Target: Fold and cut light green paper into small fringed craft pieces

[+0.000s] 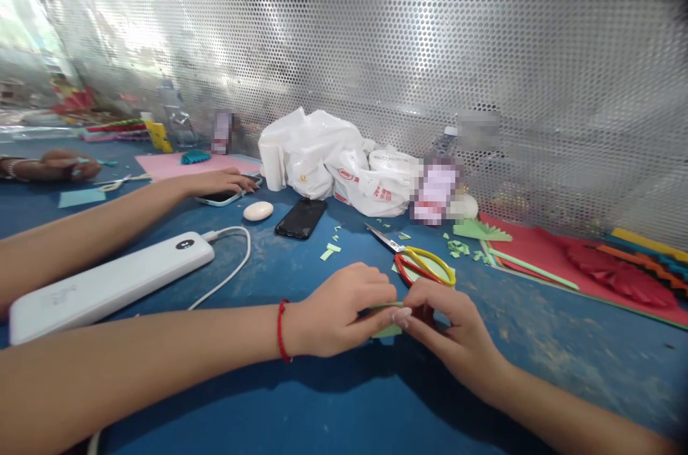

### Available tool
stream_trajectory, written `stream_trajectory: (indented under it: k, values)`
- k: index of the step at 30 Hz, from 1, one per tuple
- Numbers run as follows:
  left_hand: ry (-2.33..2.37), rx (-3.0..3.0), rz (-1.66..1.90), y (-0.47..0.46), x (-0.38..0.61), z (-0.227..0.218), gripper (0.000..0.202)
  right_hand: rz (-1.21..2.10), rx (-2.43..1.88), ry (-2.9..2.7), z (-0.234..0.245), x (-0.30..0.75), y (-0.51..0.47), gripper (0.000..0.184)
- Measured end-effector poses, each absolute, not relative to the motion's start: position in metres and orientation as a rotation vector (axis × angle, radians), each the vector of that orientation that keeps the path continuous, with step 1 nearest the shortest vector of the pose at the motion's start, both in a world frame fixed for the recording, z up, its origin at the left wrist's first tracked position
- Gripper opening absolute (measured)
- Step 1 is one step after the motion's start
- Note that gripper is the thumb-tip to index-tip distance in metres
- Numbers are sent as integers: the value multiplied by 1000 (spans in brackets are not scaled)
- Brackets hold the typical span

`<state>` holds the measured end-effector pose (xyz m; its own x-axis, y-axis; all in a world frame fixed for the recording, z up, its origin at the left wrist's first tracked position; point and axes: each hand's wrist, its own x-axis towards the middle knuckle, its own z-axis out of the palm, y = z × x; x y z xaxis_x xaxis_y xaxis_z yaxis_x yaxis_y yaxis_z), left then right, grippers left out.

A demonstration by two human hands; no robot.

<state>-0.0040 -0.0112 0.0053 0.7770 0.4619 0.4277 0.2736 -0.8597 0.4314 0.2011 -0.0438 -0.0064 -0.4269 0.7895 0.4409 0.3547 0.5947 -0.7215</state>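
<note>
A small piece of light green paper [388, 331] is pinched between my two hands, low over the blue table. My left hand [344, 312], with a red cord bracelet at the wrist, closes thumb and fingers on its left part. The fingertips of my right hand [451, 326] are pressed together at its right end, touching my left thumb. Much of the paper is hidden by my fingers. Just beyond my hands lie scissors [411, 254] with red and yellow handles, blades pointing away to the left. Green paper scraps [330, 251] are scattered near them.
A black phone [301, 218], a white oval case [258, 211] and white plastic bags [322, 154] lie ahead. A white power bank [112, 286] with a cable is on the left. Another person's hand [226, 184] rests on a phone. Red paper [532, 247] and folded pieces lie right.
</note>
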Motion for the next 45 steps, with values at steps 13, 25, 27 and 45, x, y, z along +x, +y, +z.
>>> stream_trajectory:
  k: [13,25,27,45]
  values:
    - [496,2410,846,-17,-2,9,36,1249,-785,-2105,2,201,-44,22]
    - [691,2070,997,-4,-2,7,41,1418,-903,-1795,-1,203,-42,28]
    - [567,2243,879,-9,-2,7,39,1404,-900,-1802,-1,202,-42,27]
    - [648,2092,821,-6,-4,5,43,1433,-962,-1756,-6,203,-38,28]
